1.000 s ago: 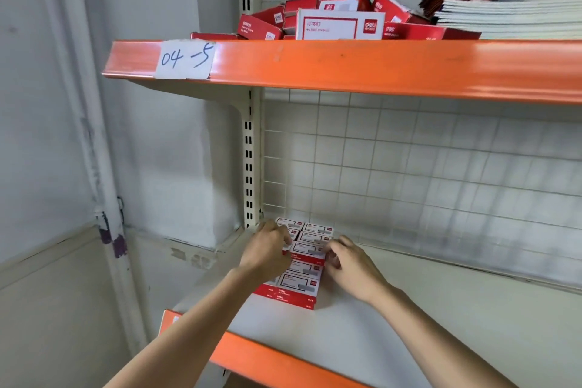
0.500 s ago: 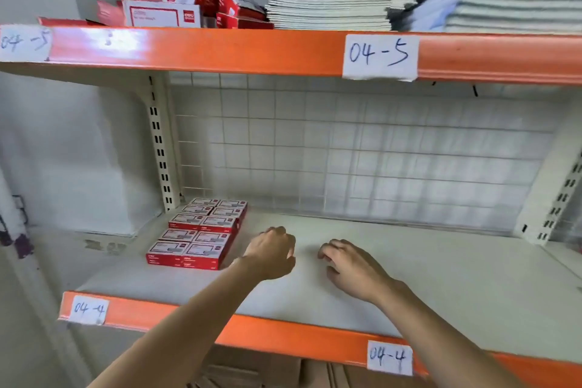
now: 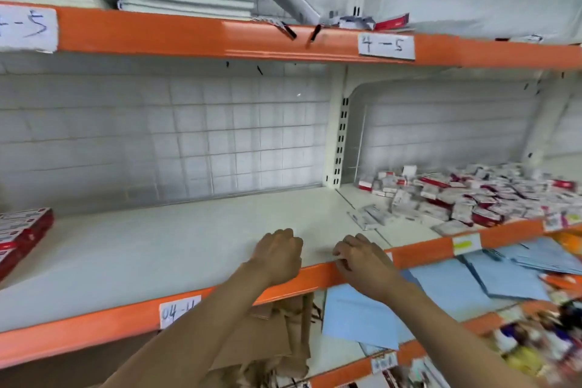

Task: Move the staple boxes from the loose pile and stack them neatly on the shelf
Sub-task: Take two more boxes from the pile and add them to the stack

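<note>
Hovering empty, loosely curled left hand point(image 3: 278, 257) and right hand point(image 3: 367, 264); stacked boxes point(image 3: 22, 238) run front-to-back.

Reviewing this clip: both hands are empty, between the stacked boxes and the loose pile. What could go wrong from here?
1. The loose pile of red and white staple boxes reaches the orange shelf edge; a careless grab may knock some off.
2. The neat stack of red staple boxes sits far left, a long carry for the left hand and right hand; an overfull grip might drop boxes.
</note>
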`<state>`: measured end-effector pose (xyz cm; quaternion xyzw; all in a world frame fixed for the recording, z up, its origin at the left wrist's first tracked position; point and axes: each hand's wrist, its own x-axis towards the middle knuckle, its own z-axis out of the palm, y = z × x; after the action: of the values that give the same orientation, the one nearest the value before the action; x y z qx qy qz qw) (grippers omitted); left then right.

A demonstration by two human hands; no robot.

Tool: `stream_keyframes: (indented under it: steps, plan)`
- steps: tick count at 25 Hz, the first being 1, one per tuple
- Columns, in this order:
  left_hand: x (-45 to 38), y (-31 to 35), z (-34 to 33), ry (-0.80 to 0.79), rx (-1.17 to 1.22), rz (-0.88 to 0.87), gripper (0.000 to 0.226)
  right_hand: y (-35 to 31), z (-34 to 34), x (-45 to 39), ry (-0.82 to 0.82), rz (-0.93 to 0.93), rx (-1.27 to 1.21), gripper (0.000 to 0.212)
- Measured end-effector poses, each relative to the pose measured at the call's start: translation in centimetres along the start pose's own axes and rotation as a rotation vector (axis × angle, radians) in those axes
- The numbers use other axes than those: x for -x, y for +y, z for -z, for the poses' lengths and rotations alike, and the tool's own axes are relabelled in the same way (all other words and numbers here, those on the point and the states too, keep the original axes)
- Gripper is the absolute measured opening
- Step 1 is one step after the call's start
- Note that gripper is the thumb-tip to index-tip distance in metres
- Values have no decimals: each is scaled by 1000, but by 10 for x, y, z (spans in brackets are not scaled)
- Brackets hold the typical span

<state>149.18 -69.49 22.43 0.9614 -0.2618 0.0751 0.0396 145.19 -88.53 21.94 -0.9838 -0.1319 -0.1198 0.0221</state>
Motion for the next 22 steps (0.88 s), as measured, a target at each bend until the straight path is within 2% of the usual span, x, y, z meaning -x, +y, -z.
stream_keyframes:
  steps: [9, 14, 22]
  plan:
    - [-75, 65, -12, 28, 178, -95, 22, 88, -1, 30, 70, -174, -90, 33]
    - [-147, 97, -20, 92, 293, -122, 20, 151, 2, 12, 54, -260, -72, 35]
    - [-236, 131, -37, 69, 453, -160, 19, 231, -1, -29, 62, -402, -98, 33]
